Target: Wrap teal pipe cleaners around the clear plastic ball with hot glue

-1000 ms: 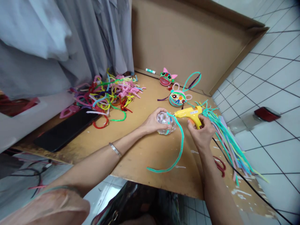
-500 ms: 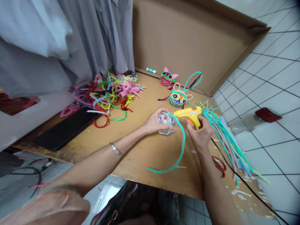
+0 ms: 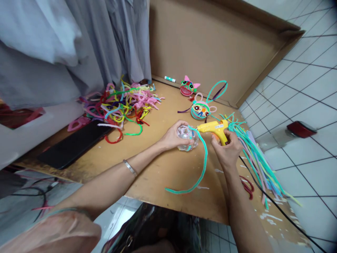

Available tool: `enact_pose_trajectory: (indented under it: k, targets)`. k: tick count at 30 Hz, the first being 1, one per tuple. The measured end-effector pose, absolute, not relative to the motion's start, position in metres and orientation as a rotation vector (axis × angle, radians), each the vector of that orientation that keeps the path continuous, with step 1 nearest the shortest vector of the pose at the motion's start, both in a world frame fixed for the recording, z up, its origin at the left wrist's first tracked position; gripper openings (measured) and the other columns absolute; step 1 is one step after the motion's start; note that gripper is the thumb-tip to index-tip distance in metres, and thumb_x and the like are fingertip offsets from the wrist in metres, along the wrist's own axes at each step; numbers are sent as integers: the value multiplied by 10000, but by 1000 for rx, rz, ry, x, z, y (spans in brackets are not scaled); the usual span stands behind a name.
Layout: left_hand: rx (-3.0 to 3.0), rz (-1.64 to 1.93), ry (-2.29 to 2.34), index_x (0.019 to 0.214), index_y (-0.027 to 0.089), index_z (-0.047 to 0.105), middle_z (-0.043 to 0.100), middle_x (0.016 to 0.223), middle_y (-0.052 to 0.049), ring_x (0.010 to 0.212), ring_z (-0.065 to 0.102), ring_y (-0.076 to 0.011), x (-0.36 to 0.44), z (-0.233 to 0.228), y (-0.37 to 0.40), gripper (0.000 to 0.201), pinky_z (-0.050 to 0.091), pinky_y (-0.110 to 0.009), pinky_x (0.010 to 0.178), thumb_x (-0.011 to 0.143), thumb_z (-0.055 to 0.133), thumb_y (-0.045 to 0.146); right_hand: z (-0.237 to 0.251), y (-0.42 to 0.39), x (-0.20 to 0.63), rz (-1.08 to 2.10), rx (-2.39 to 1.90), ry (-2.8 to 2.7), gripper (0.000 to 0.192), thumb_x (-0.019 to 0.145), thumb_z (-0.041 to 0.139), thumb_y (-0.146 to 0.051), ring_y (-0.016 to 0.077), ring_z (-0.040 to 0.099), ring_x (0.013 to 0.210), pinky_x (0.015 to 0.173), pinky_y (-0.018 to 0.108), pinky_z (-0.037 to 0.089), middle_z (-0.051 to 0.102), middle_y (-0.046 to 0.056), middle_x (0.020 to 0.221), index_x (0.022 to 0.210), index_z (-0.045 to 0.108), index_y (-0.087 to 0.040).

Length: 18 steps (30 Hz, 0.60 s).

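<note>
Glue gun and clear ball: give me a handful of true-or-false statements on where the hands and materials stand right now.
1. The right hand grips the yellow glue gun by its handle. True.
2. The left hand lies flat on the board, holding nothing. False: it is wrapped around the clear ball.
3. The gun's nozzle points toward the ball. True.
4. A teal pipe cleaner runs from the ball down across the board. True.
5. The two finished animal heads sit nearer the person than the ball. False: they lie beyond it, toward the cardboard wall.
6. The loose pile of pipe cleaners lies right of the gun. False: left.
</note>
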<state>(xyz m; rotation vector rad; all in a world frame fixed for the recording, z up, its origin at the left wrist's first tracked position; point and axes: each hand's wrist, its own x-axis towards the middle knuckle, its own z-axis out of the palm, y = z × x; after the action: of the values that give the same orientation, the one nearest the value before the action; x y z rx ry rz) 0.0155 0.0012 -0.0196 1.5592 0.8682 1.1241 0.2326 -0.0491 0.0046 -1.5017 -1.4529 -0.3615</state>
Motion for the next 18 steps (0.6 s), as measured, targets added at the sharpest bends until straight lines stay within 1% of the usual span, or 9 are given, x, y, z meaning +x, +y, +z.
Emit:
enact_pose_trajectory:
  k: [7, 11, 18]
  targets:
    - [1559, 1114, 862, 1101, 196, 539, 595, 1005, -7, 889, 566, -166, 16, -19, 1, 692, 465, -289, 839, 501, 842, 363, 5, -49, 232, -380, -1495, -1456, 375, 695, 655, -470, 206, 633, 679, 679, 355, 527, 697, 63, 810, 924, 634, -174]
    - [1563, 1114, 849, 1095, 205, 531, 585, 975, 1, 859, 550, -158, 17, -20, 0, 690, 452, -277, 806, 501, 840, 371, 5, -50, 230, -415, -1498, -1476, 364, 711, 651, -487, 206, 640, 697, 674, 342, 527, 701, 58, 809, 916, 635, -186]
    - [1579, 1115, 845, 1107, 202, 533, 591, 966, 6, 853, 557, -156, 16, -22, 1, 689, 454, -273, 797, 513, 844, 359, 5, -50, 232, -438, -1491, -1486, 368, 721, 644, -495, 209, 649, 709, 687, 345, 537, 713, 64, 824, 923, 640, -187]
